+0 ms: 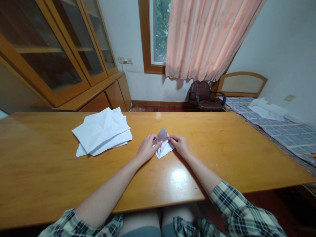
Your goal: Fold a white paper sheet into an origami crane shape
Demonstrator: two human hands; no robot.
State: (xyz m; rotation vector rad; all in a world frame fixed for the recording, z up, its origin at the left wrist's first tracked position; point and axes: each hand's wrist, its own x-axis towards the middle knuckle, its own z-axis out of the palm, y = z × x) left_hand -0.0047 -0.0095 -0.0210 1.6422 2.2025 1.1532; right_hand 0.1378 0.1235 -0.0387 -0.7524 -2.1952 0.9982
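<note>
A small piece of folded white paper (163, 149) rests on the wooden table in front of me, one pointed flap raised at its far end. My left hand (148, 146) grips its left side, with the thumb pressed on the paper near the middle. On the other side, my right hand (180, 144) pinches the right edge of the raised flap between thumb and fingertips. Parts of the paper's left and right edges are hidden under my fingers.
A stack of creased white paper sheets (103, 130) lies to the left on the wooden table (49, 171). Beyond the table stand a glass-door cabinet (81, 79), a brown armchair (203, 95) and, to the right, a bed (276, 121) with more white paper (268, 110) on it.
</note>
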